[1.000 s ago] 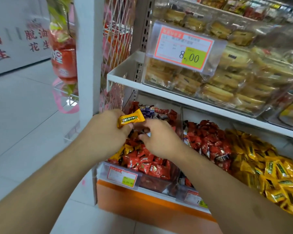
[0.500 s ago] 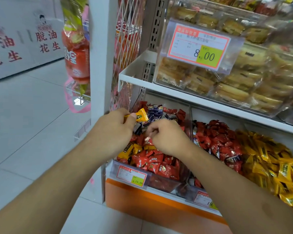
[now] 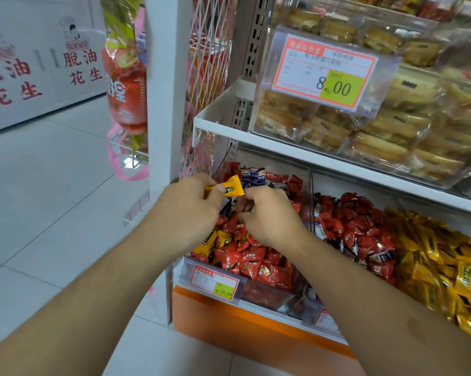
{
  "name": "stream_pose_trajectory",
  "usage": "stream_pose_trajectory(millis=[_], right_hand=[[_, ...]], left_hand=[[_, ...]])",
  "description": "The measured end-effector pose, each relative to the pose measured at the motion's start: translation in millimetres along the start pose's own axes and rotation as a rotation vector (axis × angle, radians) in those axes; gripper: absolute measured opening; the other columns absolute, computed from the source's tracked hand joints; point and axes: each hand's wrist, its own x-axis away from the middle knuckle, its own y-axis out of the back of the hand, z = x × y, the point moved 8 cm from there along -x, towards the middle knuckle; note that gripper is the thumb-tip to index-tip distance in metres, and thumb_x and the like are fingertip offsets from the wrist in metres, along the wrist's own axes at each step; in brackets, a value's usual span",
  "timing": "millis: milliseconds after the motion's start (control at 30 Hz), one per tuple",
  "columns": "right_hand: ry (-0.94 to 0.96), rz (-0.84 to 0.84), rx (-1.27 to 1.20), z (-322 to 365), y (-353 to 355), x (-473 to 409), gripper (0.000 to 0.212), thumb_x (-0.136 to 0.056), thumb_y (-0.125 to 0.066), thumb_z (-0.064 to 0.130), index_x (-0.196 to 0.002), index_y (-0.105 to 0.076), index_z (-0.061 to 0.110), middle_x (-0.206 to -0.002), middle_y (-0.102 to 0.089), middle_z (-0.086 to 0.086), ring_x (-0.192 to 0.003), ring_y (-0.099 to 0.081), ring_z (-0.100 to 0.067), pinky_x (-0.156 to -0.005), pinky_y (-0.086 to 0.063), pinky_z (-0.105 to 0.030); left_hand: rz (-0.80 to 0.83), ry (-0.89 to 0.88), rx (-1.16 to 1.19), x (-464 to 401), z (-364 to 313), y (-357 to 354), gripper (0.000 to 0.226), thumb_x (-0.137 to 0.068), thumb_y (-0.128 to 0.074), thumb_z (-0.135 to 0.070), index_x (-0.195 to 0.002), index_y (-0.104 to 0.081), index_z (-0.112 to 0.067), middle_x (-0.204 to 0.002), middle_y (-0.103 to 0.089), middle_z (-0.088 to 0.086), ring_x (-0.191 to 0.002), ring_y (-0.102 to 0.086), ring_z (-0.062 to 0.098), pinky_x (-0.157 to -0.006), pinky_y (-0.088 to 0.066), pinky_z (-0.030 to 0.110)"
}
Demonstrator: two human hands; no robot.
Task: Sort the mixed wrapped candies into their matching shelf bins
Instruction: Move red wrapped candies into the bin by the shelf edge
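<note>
Vs half a second earlier: little is changed. The yellow candy [image 3: 230, 187] is still pinched by the left hand [image 3: 186, 210] between thumb and fingers, held over the far part of the left bin [image 3: 266, 290]; the wrapper's right end is now tipped slightly higher. The right hand [image 3: 268, 217] is kept just right of it, fingers curled down into the pile. Whether anything is gripped there cannot be told; the fingertips are hidden.

Materials and shapes:
- Yellow candy: glossy foil pillow wrapper, crimped ends, dark label patch.
- Left bin: clear rigid plastic, sloped front wall, price tag [image 3: 215, 282] clipped to the near edge. Crinkly red candies [image 3: 252, 263] are mixed in it with several yellow ones [image 3: 214, 241] at the near left and blue ones [image 3: 253, 176] at the far side.
- Middle bin [image 3: 322, 320]: clear plastic, filled with red foil pieces.
- Yellow pile [image 3: 446, 272] at right: same flat shiny wrappers as the held piece.
- Upper shelf [image 3: 269, 143]: white painted metal, a clear box [image 3: 296, 123] of golden pastries on it, fronted by a large price card [image 3: 328, 73].
- Floor [image 3: 52, 185]: pale smooth tile.
</note>
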Motion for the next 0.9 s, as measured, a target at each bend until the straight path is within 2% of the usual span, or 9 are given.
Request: stream_pose_trajectory(millis=[100, 200, 333, 400, 467, 567, 667, 800, 900], right_hand=[[-0.050, -0.102, -0.152, -5.9, 26.1, 10.5, 0.018, -0.093, -0.076, 0.015, -0.082, -0.065, 0.023, -0.078, -0.067, 0.003, -0.070, -0.064, -0.012, -0.068, -0.059, -0.037], [-0.133, -0.200, -0.435, -19.3, 61.4, 32.6, 0.009, -0.096, -0.073, 0.017, -0.092, -0.065, 0.019, -0.089, -0.069, -0.003, -0.076, -0.066, -0.015, -0.067, -0.053, -0.029], [-0.155, -0.134, -0.857, -33.7, 80.8, 70.6, 0.004, -0.096, -0.072, 0.008, -0.097, -0.069, 0.008, -0.087, -0.076, -0.011, -0.080, -0.071, -0.037, -0.089, -0.059, -0.047], [-0.155, -0.133, -0.931, -40.4, 86.7, 90.0, 0.005, -0.095, -0.073, 0.008, -0.092, -0.072, 0.012, -0.091, -0.077, -0.014, -0.078, -0.070, -0.034, -0.093, -0.056, -0.051], [-0.172, -0.190, -0.969, -50.0, 94.7, 107.7, 0.010, -0.095, -0.072, 0.006, -0.088, -0.072, 0.013, -0.090, -0.077, -0.015, -0.078, -0.070, -0.031, -0.087, -0.058, -0.047], [-0.211, -0.269, -0.890, -68.1, 105.4, 131.9, 0.011, -0.094, -0.076, 0.010, -0.086, -0.072, 0.017, -0.085, -0.074, -0.011, -0.075, -0.067, -0.023, -0.077, -0.058, -0.039], [-0.249, -0.289, -0.794, -88.5, 116.5, 151.6, 0.011, -0.093, -0.078, 0.019, -0.087, -0.072, 0.026, -0.089, -0.073, -0.006, -0.076, -0.066, -0.015, -0.072, -0.054, -0.032], [-0.230, -0.169, -0.750, -108.4, 125.5, 170.9, 0.030, -0.095, -0.077, 0.027, -0.116, -0.064, 0.043, -0.105, -0.072, 0.008, -0.086, -0.070, -0.010, -0.069, -0.052, -0.023], [-0.174, -0.160, -0.684, -123.1, 133.3, 183.6, 0.017, -0.096, -0.075, 0.019, -0.110, -0.071, 0.029, -0.090, -0.075, -0.001, -0.070, -0.068, -0.010, -0.062, -0.052, -0.022]], left_hand=[[-0.018, -0.023, -0.012, 1.3, -4.3, 0.3, 0.017, -0.105, -0.050, -0.040, -0.095, -0.061, -0.029, -0.065, -0.065, 0.001, -0.055, -0.064, 0.020, -0.052, -0.053, 0.034], [-0.021, -0.022, -0.005, 2.4, -5.7, -3.2, 0.016, -0.104, -0.053, -0.040, -0.096, -0.062, -0.029, -0.072, -0.071, 0.003, -0.062, -0.070, 0.021, -0.057, -0.060, 0.041], [0.050, 0.027, 0.194, 10.4, -16.0, -23.5, 0.018, -0.104, -0.055, -0.036, -0.095, -0.067, -0.026, -0.085, -0.074, 0.007, -0.076, -0.073, 0.025, -0.065, -0.063, 0.039], [0.177, 0.074, 0.433, 21.5, -32.0, -48.3, 0.018, -0.105, -0.055, -0.029, -0.102, -0.069, -0.018, -0.098, -0.074, 0.014, -0.083, -0.075, 0.026, -0.069, -0.064, 0.033], [0.298, 0.124, 0.645, 34.4, -49.1, -73.0, 0.016, -0.104, -0.057, -0.022, -0.110, -0.067, -0.011, -0.101, -0.075, 0.018, -0.085, -0.077, 0.029, -0.075, -0.064, 0.043], [0.387, 0.084, 0.719, 48.4, -72.1, -98.3, 0.017, -0.100, -0.062, -0.020, -0.115, -0.068, -0.013, -0.098, -0.074, 0.018, -0.084, -0.077, 0.032, -0.076, -0.064, 0.044], [0.415, 0.019, 0.630, 55.9, -87.6, -120.2, 0.016, -0.099, -0.065, -0.018, -0.113, -0.069, -0.013, -0.095, -0.072, 0.017, -0.081, -0.077, 0.028, -0.071, -0.062, 0.037], [0.467, -0.086, 0.493, 63.8, -110.7, -151.6, 0.010, -0.099, -0.065, -0.015, -0.106, -0.072, -0.014, -0.086, -0.072, 0.017, -0.068, -0.073, 0.020, -0.061, -0.056, 0.031], [0.504, -0.106, 0.417, 69.8, -125.1, -174.0, 0.008, -0.098, -0.066, -0.015, -0.103, -0.072, -0.012, -0.079, -0.074, 0.011, -0.057, -0.067, 0.009, -0.055, -0.050, 0.020]])
